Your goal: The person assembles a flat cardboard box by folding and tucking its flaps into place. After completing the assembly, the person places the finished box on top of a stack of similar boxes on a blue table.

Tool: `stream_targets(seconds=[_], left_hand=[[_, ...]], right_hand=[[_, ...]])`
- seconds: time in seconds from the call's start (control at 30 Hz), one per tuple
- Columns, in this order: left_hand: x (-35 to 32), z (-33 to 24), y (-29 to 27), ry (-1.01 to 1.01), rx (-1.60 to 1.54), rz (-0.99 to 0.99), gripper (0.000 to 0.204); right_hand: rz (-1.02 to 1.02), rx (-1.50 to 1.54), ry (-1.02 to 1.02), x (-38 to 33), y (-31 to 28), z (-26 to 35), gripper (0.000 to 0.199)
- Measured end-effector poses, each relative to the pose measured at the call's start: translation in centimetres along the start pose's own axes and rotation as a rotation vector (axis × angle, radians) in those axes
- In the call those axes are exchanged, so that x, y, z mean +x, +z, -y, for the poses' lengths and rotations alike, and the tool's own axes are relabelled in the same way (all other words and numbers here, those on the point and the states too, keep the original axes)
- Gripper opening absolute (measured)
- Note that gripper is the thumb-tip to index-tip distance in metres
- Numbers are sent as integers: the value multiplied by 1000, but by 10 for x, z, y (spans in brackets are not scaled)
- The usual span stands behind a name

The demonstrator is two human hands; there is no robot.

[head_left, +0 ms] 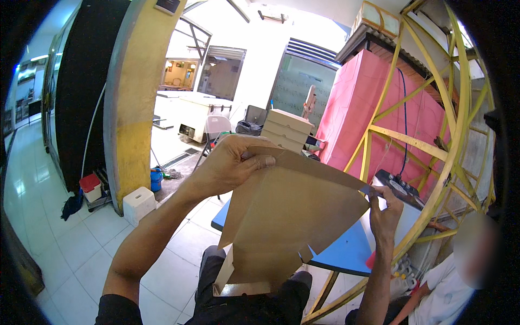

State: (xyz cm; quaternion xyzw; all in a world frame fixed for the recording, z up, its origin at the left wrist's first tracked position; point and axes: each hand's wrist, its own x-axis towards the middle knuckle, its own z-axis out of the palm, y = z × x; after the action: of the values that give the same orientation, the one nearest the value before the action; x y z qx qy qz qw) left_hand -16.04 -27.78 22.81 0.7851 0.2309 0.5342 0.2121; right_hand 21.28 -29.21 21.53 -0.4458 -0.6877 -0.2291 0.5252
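A brown cardboard box blank (292, 206), partly folded with flaps and cut notches, is held up in front of me above my lap. My left hand (235, 162) grips its upper left edge, thumb on the near face and fingers behind. At the upper right corner, my right hand (385, 208) pinches the flap between thumb and fingers. The blank's lower end reaches down between my knees, where a pale inner side shows. Behind it, a blue-topped table (346, 246) is partly covered from view.
Several flat cardboard boxes (287, 127) are stacked beyond the table. A black power strip or similar device (398, 187) lies at the table's far right. Yellow metal framing (411, 141) rises on the right. Another person (444, 292) sits at lower right. A white stool (139, 206) stands left.
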Motion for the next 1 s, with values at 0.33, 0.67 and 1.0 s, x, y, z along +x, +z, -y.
stream_targets(seconds=[0.33, 0.67, 1.0], left_hand=[[16, -1, 40, 220, 187, 109, 24], [13, -1, 58, 453, 390, 96, 35], [-17, 11, 90, 161, 156, 44, 39]], right_hand=[[208, 34, -247, 0, 22, 62, 26], [670, 555, 45, -7, 41, 57, 34], [612, 399, -198, -83, 96, 66, 17]])
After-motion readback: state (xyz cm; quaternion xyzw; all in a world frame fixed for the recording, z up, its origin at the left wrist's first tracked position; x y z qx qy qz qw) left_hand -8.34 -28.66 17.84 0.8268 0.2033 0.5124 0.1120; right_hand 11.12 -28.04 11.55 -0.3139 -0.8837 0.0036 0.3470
